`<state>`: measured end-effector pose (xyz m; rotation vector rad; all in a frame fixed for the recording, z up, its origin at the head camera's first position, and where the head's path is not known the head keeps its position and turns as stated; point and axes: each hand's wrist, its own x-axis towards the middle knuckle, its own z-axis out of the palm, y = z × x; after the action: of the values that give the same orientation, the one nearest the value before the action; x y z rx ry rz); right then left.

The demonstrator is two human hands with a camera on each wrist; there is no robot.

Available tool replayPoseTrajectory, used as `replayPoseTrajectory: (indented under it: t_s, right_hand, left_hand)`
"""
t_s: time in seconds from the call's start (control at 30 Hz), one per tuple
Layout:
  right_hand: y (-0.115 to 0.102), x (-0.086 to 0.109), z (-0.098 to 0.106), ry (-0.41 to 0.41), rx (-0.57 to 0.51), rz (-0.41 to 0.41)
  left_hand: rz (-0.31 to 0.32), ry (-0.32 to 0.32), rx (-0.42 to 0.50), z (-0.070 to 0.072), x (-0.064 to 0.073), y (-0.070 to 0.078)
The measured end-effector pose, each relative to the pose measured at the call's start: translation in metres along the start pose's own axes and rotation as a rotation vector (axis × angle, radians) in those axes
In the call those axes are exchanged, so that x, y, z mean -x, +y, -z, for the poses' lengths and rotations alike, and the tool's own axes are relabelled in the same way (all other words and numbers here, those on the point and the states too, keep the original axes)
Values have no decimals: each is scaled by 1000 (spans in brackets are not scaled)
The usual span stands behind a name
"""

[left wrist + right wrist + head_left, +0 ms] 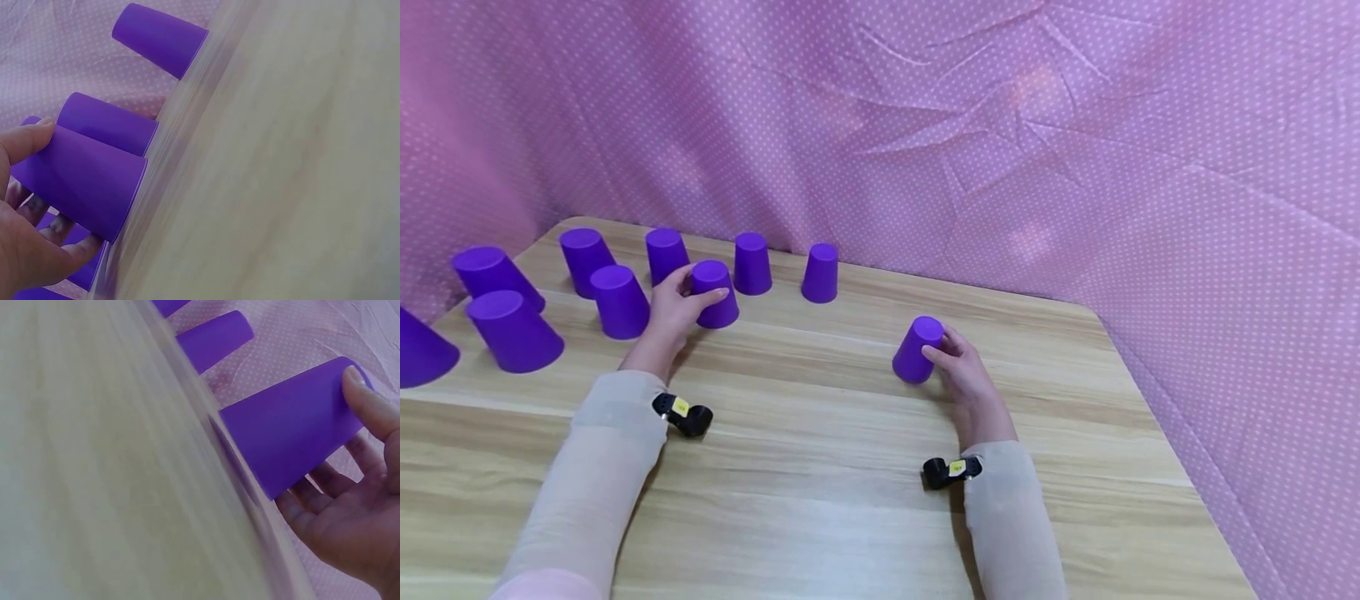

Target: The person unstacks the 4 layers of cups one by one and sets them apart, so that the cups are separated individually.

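My left hand [672, 315] grips an upside-down purple cup [718, 307] near the back row, thumb on its near side. In the left wrist view the other fingers curl around that cup [87, 178] from below. Towards the right of the table, my right hand [967, 375] holds another upside-down purple cup [914, 353]. Its thumb lies near the closed end of that cup [290, 422] in the right wrist view, fingers on the opposite side. Both rims are at or just above the tabletop; I cannot tell whether they touch it.
Several more upside-down purple cups stand at the back and left, among them one at the row's right end [821, 275], one beside it [752, 267] and one left of my hand [619, 304]. The wooden table [820, 467] meets a pink dotted curtain [925, 150].
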<state>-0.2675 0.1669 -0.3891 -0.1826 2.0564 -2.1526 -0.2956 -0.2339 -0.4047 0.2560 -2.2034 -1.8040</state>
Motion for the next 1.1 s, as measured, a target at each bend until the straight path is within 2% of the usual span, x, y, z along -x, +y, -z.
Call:
replayPoseTrajectory:
  t_s: [0.1,0.27,0.33,0.6,0.73,0.83,0.97,1.1]
  right_hand:
    - [-6,-4,-6,3,48,14]
    - [-12,-13,-16,-21,43,21]
    - [-14,-16,-21,-33,34,17]
    - [-24,-28,-39,-43,22,2]
    - [-29,-35,-51,-55,23,8]
    - [-31,-39,-60,-59,36,10]
    - [-32,-44,-73,-58,45,10]
    - [-32,-49,-85,-57,40,10]
  left_hand:
    - [-2,6,10,-1,-2,-4]
    - [26,14,32,-3,9,11]
    - [30,19,34,-4,10,12]
    - [1,18,19,-1,-2,-7]
    - [29,10,44,-1,1,-1]
    - [48,6,39,0,8,10]
    - [34,20,28,-1,10,13]
    - [13,26,31,-1,1,-2]
